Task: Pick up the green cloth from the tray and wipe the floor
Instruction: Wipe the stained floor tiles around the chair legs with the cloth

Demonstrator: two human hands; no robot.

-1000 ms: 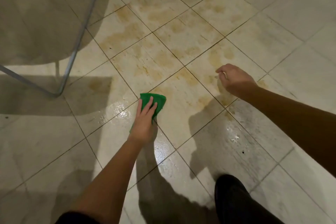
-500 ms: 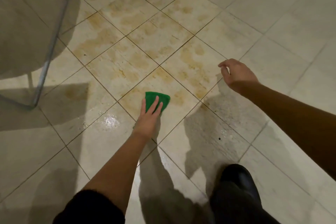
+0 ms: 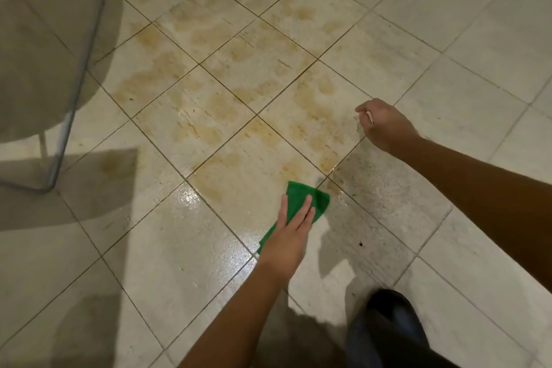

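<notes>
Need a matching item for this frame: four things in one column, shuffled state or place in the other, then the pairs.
1 green cloth
2 left hand
3 right hand
4 metal frame

A upper left of view
B fingers curled, clear of the cloth
C lying on the floor, partly covered
D fingers straight, pressing on the cloth

Pairs: 1-C, 2-D, 3-B, 4-A

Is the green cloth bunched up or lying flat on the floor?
Flat: the green cloth lies on the floor under the left hand, fingers straight.
</notes>
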